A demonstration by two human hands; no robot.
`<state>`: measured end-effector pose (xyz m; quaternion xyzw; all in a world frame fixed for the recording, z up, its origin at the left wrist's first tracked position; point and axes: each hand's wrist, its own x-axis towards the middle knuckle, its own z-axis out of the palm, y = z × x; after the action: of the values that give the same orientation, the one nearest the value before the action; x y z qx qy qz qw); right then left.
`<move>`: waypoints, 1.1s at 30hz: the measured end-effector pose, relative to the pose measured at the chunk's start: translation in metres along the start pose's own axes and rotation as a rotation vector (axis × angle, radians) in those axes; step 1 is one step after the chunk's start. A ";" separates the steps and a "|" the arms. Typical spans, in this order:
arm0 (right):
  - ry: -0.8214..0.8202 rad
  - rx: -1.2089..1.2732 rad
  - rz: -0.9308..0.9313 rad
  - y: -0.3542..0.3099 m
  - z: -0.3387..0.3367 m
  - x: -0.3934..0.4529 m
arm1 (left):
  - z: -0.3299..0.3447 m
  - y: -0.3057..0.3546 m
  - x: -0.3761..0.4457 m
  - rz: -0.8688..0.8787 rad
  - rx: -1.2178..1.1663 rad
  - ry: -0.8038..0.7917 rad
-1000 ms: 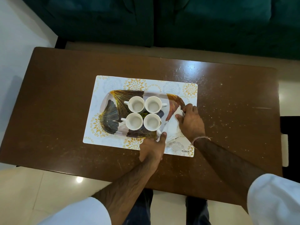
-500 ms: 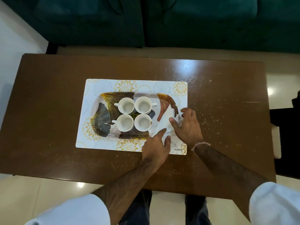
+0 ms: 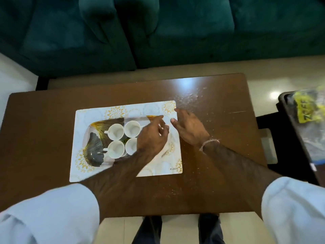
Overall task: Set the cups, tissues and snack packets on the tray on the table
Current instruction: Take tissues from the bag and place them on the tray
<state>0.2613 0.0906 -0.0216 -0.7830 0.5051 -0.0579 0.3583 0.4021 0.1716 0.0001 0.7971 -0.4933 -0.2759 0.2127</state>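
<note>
left hand being held fingers loosely curled, nothing visibly gripped, over tray's right end | right hand being held fingers spread, empty, just right of it | four cups being kept on tray left of left hand | tissues hidden, cannot tell | snack packets being kept far right of right hand, off table

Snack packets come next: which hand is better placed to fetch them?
Probably the right hand: it hovers open at the placemat's right edge, nearer the yellow snack packets at far right. The left hand is over the tray.
</note>
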 end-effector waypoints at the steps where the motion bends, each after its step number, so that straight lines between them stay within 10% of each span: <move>1: 0.016 -0.008 -0.010 -0.002 -0.014 0.002 | -0.005 0.008 0.010 0.012 0.005 -0.018; 21: 0.484 -0.004 -0.111 -0.079 -0.391 -0.037 | -0.190 0.335 0.080 0.609 0.169 0.199; 33: 0.663 0.003 0.001 -0.004 -0.528 -0.133 | -0.155 0.517 0.040 0.785 0.230 0.139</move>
<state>-0.0386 -0.0628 0.4062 -0.7206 0.5946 -0.3103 0.1756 0.1717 -0.0729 0.4244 0.5836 -0.7720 -0.0625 0.2442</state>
